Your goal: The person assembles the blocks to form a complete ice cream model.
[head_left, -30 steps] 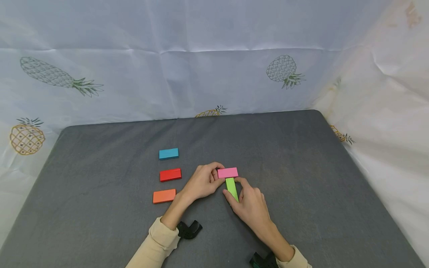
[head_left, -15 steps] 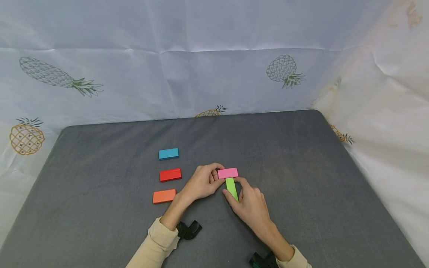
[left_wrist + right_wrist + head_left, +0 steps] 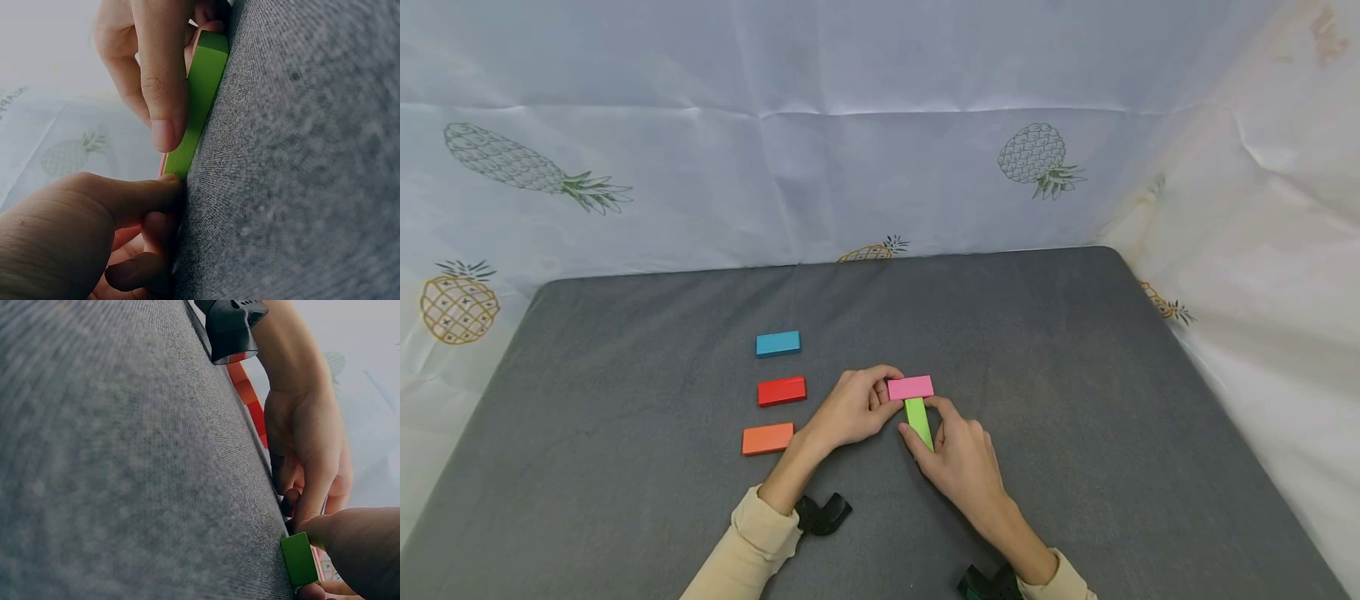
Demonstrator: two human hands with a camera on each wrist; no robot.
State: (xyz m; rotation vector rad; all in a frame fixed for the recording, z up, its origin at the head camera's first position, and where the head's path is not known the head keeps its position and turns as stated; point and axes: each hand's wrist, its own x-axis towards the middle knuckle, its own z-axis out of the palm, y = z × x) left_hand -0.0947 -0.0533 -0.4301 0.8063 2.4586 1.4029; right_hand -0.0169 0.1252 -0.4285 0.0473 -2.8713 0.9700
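A pink block (image 3: pixel 911 387) lies crosswise on the grey cloth, and a lime-green block (image 3: pixel 919 423) runs from its near side toward the person, so the two form a T. My left hand (image 3: pixel 850 407) pinches the pink block's left end, index finger on the far side and thumb on the near side. My right hand (image 3: pixel 962 458) holds the green block between thumb and index finger. In the left wrist view the green block (image 3: pixel 201 87) lies along the cloth, and the pink one is mostly hidden behind it. The right wrist view shows the green block's near end (image 3: pixel 300 559).
To the left, a blue block (image 3: pixel 778 344), a red block (image 3: pixel 782 392) and an orange block (image 3: pixel 767 439) lie in a column; the left forearm passes close by the orange one. Behind the grey-covered table (image 3: pixel 1075 350) hangs a white pineapple-print cloth (image 3: pixel 887 183).
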